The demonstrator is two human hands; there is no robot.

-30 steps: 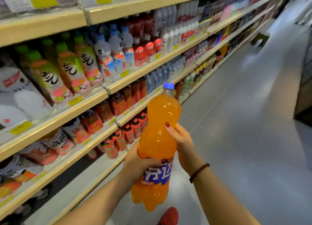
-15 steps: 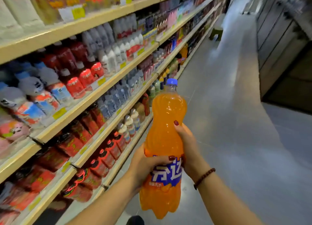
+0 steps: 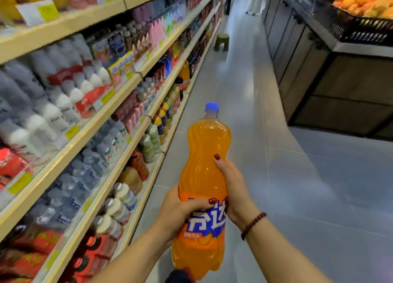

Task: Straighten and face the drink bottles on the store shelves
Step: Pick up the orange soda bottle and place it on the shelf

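Note:
I hold a large orange soda bottle (image 3: 204, 155) with a blue cap and a blue label upright in the aisle, away from the shelves. My left hand (image 3: 180, 210) wraps its label band from the left. My right hand (image 3: 231, 187) grips its waist from the right, a bead bracelet on that wrist. Wooden shelves (image 3: 119, 91) run along the left, packed with rows of drink bottles. A matching orange bottle (image 3: 184, 74) stands further down on a lower shelf.
A small green stool (image 3: 221, 41) stands on the grey tiled floor beside the shelves ahead. A dark produce stand (image 3: 319, 74) with a basket of oranges (image 3: 365, 4) lines the right side. The aisle floor runs between them. A person stands far down the aisle.
The view has travelled forward along the aisle and turned right, so different shelf sections pass on the left. The orange bottle stays upright in both hands with the same grip.

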